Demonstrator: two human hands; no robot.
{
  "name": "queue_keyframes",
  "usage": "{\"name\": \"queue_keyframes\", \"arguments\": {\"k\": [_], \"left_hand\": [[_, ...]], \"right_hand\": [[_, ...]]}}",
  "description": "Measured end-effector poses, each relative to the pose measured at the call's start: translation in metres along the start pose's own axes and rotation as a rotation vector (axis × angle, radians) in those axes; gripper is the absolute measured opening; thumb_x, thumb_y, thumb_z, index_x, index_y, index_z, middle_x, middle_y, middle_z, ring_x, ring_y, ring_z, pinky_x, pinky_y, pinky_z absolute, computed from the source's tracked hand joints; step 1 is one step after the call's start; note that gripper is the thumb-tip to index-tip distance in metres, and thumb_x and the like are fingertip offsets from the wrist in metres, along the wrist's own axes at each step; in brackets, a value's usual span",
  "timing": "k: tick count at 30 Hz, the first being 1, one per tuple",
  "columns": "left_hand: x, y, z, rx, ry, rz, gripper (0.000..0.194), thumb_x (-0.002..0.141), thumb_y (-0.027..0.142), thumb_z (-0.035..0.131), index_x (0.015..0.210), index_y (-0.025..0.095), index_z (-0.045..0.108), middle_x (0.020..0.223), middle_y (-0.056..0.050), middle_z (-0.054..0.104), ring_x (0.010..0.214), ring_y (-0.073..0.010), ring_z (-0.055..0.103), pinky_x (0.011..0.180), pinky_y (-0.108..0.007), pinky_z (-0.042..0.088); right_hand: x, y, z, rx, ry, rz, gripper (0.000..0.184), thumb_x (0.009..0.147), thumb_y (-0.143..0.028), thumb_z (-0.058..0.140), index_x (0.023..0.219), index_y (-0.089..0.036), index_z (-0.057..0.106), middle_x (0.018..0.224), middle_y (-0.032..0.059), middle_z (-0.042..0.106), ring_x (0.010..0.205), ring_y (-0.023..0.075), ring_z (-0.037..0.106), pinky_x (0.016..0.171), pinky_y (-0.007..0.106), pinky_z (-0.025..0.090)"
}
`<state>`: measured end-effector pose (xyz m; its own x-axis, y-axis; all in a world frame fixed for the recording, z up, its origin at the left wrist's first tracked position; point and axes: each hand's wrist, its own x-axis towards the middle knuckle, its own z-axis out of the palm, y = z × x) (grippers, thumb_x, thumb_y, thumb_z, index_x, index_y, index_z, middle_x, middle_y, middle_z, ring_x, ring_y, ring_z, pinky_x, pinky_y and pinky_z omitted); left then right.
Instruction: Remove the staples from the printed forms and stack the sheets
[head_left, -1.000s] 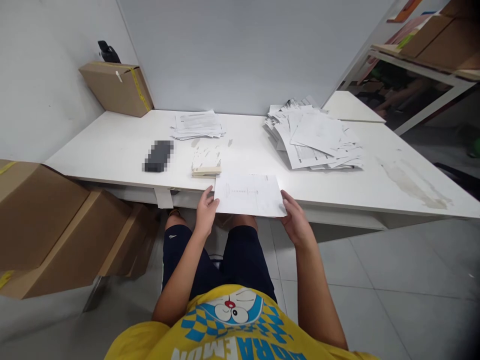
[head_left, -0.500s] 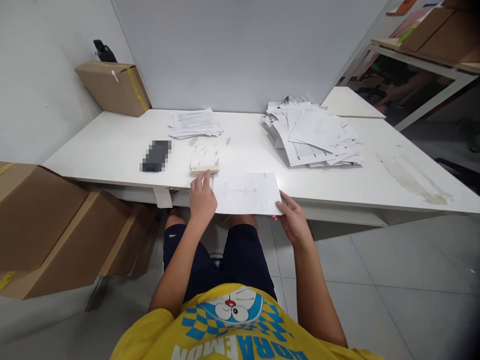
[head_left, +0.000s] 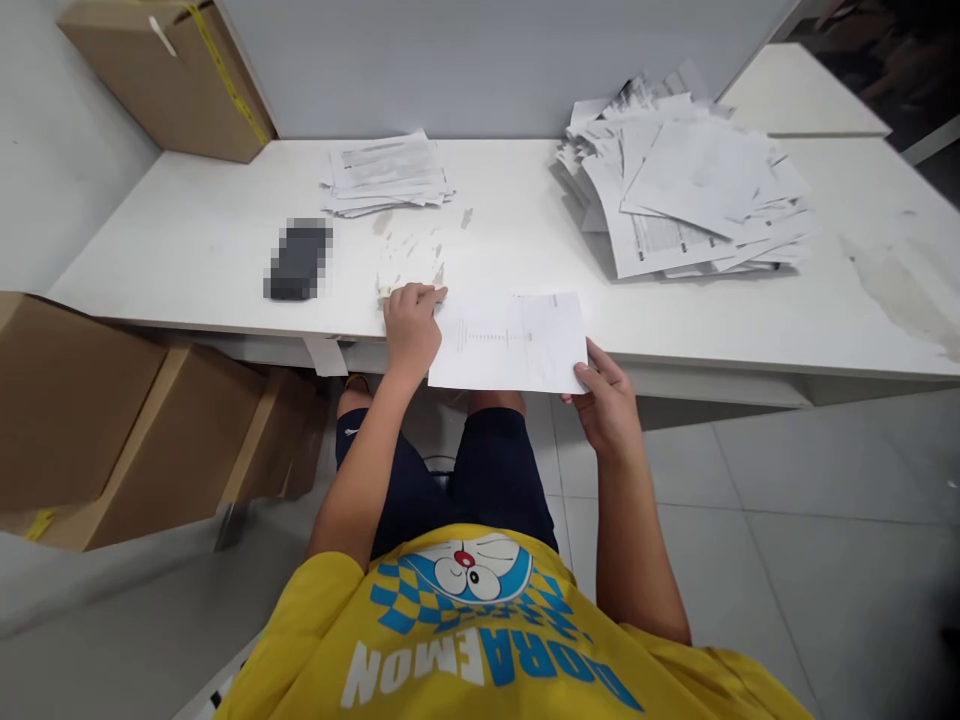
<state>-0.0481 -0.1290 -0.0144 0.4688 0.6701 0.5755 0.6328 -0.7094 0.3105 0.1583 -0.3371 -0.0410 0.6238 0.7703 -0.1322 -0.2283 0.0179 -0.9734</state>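
A white printed sheet lies at the front edge of the white table, partly overhanging it. My right hand pinches the sheet's near right corner. My left hand is off the sheet, its fingers curled over a small pale wooden block just left of the paper. Whether those fingers grip the block or only rest on it is unclear.
A neat paper stack sits at the back centre and a large loose pile of sheets at the back right. A dark blurred object lies left of the block. Cardboard boxes stand under the table's left side, with another on its far corner.
My left hand let go of the sheet's left edge and moved up-left onto the wooden block. My right hand keeps hold of the sheet. The camera tilted down and closer.
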Motion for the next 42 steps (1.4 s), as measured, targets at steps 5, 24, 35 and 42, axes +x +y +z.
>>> {"name": "queue_keyframes", "arguments": {"k": [5, 24, 35, 42], "left_hand": [[0.001, -0.018, 0.01, -0.016, 0.011, 0.076, 0.043, 0.1, 0.005, 0.037, 0.119, 0.025, 0.069, 0.108, -0.01, 0.066, 0.106, -0.0265, 0.056, 0.092, -0.044, 0.045], [-0.005, -0.019, 0.008, 0.053, 0.137, 0.086, 0.046, 0.091, 0.001, 0.042, 0.119, 0.021, 0.072, 0.11, -0.013, 0.069, 0.108, -0.028, 0.062, 0.095, -0.043, 0.049], [-0.006, -0.02, 0.007, 0.029, 0.188, 0.064, 0.041, 0.087, 0.006, 0.049, 0.117, 0.02, 0.074, 0.112, -0.013, 0.072, 0.11, -0.0293, 0.063, 0.098, -0.044, 0.049], [-0.006, -0.021, 0.009, 0.016, 0.232, 0.082, 0.039, 0.086, 0.008, 0.052, 0.115, 0.02, 0.075, 0.108, -0.013, 0.073, 0.106, -0.0303, 0.065, 0.096, -0.046, 0.052]], "right_hand": [[0.002, -0.001, -0.001, -0.014, -0.008, -0.032, 0.062, 0.08, -0.049, 0.079, 0.137, -0.029, 0.066, 0.115, 0.0068, 0.071, 0.089, 0.0247, 0.066, 0.063, 0.04, 0.061], [0.017, -0.04, 0.004, -0.294, 0.464, -0.386, 0.039, 0.081, -0.045, 0.068, 0.111, -0.02, 0.073, 0.084, 0.0024, 0.067, 0.063, 0.0135, 0.055, 0.051, 0.026, 0.046], [0.195, -0.086, -0.008, 0.332, 0.698, -0.181, 0.016, 0.084, -0.011, 0.05, 0.08, -0.024, 0.04, 0.08, -0.0039, 0.051, 0.068, 0.0086, 0.065, 0.058, 0.019, 0.053], [0.213, -0.071, -0.008, -0.031, 0.69, -0.164, 0.011, 0.086, -0.022, 0.049, 0.078, -0.024, 0.041, 0.068, -0.006, 0.051, 0.052, 0.0106, 0.056, 0.041, 0.02, 0.037]]}}
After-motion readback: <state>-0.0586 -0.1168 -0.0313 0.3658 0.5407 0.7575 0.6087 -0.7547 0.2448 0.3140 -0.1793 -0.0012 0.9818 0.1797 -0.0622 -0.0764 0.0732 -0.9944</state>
